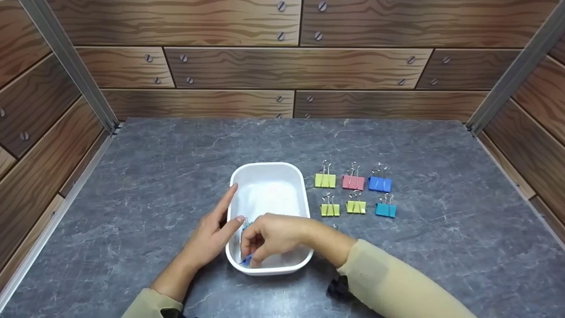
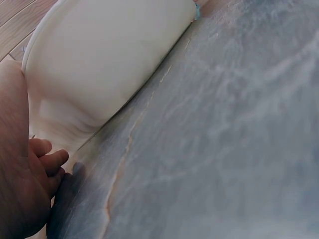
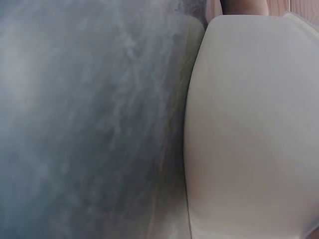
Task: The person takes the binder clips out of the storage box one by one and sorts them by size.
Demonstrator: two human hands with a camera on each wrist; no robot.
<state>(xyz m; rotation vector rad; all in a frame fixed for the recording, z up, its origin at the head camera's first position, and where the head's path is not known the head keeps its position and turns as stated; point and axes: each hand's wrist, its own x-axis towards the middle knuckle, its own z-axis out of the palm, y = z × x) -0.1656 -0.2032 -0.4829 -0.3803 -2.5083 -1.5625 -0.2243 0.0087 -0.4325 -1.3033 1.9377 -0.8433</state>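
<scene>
A white plastic tub (image 1: 269, 270) stands on the table. Inside it, my right hand (image 1: 273, 234) reaches down to the near left corner with bent fingers, pinching a blue binder clip (image 1: 246, 260) mostly hidden by the fingertips. Part of a teal binder clip (image 1: 245, 224) shows at the tub's left wall, beside that hand. My left hand (image 1: 209, 236) rests against the tub's left rim, its index finger along the edge and its thumb over it. The left wrist view has its other fingers (image 2: 52, 162) loosely bent by the outer wall.
Right of the tub, binder clips stand in two rows: yellow-green (image 1: 325, 180), pink (image 1: 353, 182) and blue (image 1: 380, 184) behind; two yellow-green (image 1: 329, 210) and a teal one (image 1: 386, 210) in front. Metal clip handles (image 1: 335, 226) peek out behind my right forearm. Wood-patterned walls enclose the table.
</scene>
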